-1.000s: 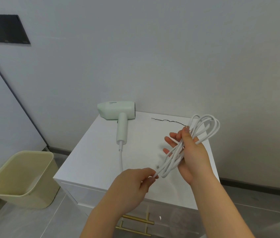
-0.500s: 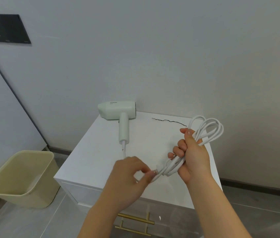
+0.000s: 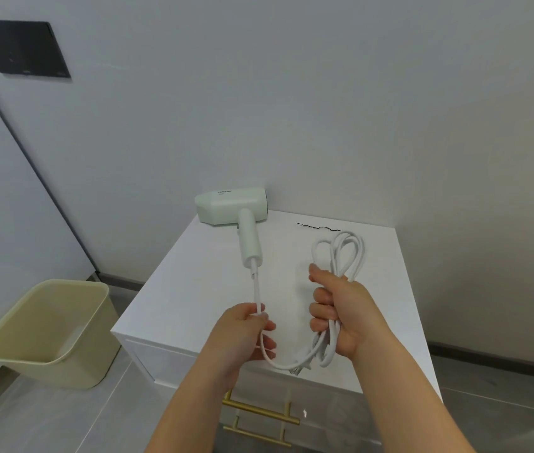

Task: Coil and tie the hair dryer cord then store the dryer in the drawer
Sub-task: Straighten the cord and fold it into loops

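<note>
A pale green hair dryer (image 3: pixel 231 210) lies on the white cabinet top (image 3: pixel 200 289) near the back wall, handle pointing toward me. Its white cord (image 3: pixel 257 291) runs from the handle into my left hand (image 3: pixel 246 335), which pinches it over the cabinet's front edge. My right hand (image 3: pixel 337 308) is fisted around the coiled cord bundle (image 3: pixel 344 253); loops stick out above the fist and below it, with the plug hanging near the lower loops. A thin black tie (image 3: pixel 318 227) lies on the top near the wall. The drawer with brass handles (image 3: pixel 259 411) is closed.
A beige waste bin (image 3: pixel 49 331) stands on the grey floor left of the cabinet. A dark wall panel (image 3: pixel 22 49) is mounted at the upper left. The wall runs directly behind the cabinet.
My right hand has closed into a fist around the coil and turned it more upright. My left hand slid back along the cord toward the dryer, leaving a slack loop between the hands.
</note>
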